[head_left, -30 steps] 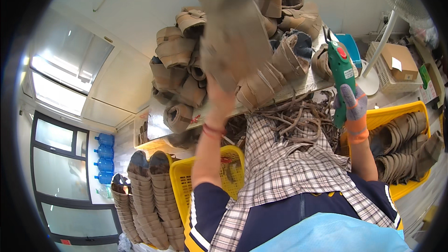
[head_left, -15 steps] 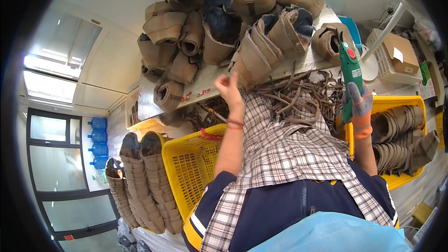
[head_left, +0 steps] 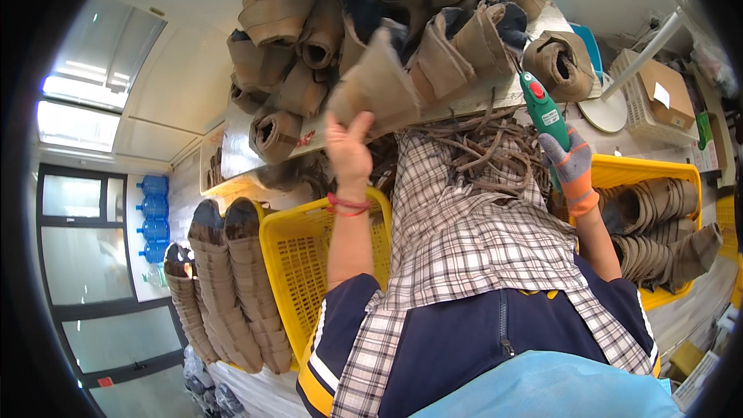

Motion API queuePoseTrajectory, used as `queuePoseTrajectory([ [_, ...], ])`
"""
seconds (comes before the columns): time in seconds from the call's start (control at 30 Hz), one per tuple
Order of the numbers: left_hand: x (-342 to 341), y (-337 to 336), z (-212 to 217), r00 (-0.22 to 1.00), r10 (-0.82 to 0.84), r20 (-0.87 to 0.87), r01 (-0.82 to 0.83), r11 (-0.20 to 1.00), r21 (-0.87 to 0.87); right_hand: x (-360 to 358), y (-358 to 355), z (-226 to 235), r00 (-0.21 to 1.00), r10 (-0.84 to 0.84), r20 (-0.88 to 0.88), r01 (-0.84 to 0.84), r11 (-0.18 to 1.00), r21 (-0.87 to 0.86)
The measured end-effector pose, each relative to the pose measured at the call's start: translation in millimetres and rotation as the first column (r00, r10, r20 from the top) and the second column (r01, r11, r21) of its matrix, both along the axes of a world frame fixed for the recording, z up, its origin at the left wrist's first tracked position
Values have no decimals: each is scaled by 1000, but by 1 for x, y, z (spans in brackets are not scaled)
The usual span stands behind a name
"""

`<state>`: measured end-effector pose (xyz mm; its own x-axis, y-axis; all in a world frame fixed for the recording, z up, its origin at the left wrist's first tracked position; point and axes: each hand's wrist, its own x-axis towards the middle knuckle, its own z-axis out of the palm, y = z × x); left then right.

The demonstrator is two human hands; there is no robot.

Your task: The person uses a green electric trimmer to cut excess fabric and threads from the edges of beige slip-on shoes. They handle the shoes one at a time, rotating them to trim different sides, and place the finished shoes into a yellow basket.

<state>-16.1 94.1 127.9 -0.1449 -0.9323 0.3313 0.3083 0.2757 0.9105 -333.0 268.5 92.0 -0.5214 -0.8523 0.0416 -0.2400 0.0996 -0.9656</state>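
My bare left hand has its fingers on the lower edge of a tan shoe upper, which is tilted in front of the pile and smeared by motion. My right hand, in a grey and orange glove, is closed around a green hand-held power tool with a red button. The tool's thin dark tip points up and left, close to the table edge. More tan uppers with dark fuzzy lining stand just right of the one at my left hand. Brown trimmed strips lie tangled on my checked apron.
A heap of uppers covers much of the pale table. A yellow basket stands left of my lap, beside tall nested stacks. Another yellow basket with nested uppers is at right. A white pole rises behind it.
My left hand has moved left and now has hold of an upper, which has shifted left out of its row. My right hand has brought the tool left and tilted it leftward.
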Motion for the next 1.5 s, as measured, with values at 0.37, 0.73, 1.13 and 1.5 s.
queuePoseTrajectory([
  [0.37, 105, -5, 69, 494, -159, -855, 628, 745, 224, 31, -25, 48, 701, 17, -713, -312, 906, -286],
  [0.73, 66, -3, 61, 382, -75, -921, 733, 632, 252, 16, -29, 39, 605, 83, -792, -367, 912, -185],
  [1.13, 52, -5, 55, 320, -129, -939, 808, 554, 199, 22, -30, 56, 592, 145, -793, -434, 886, -163],
  [1.5, 46, 3, 59, 506, -116, -855, 669, 678, 305, 29, -33, 64, 661, 264, -703, -529, 828, -186],
])
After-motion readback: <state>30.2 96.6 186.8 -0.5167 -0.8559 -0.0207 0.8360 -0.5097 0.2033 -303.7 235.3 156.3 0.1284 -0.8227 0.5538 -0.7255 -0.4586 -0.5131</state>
